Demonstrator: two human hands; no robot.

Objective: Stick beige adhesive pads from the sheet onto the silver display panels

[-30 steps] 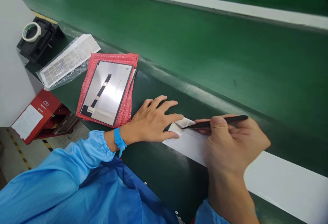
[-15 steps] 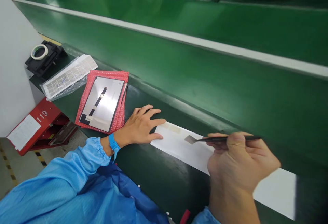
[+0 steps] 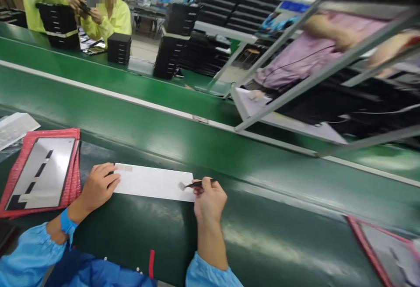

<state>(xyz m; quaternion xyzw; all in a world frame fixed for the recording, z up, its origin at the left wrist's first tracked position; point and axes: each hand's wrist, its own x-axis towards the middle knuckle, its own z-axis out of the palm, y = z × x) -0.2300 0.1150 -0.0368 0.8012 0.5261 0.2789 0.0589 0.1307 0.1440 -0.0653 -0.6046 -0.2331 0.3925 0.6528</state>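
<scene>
White sheet (image 3: 154,184) is laid flat on the green bench (image 3: 131,225), just left of the frame's centre, its long side running left to right. Near its right end, a small grey patch (image 3: 181,186) is met by the tip of the black tweezers (image 3: 197,183), which are pinched in the right hand (image 3: 210,199). At the upper left corner of the sheet, a beige strip (image 3: 126,168) is seen. The sheet's left end is touched by the left hand (image 3: 100,186), its thumb parted from its fingers. At the left of the frame, a panel (image 3: 61,162) is stacked on red wrap (image 3: 75,182); beyond it, bagged sheets (image 3: 16,127) are cut off by the frame edge. At upper left, two people in yellow are seen.
</scene>
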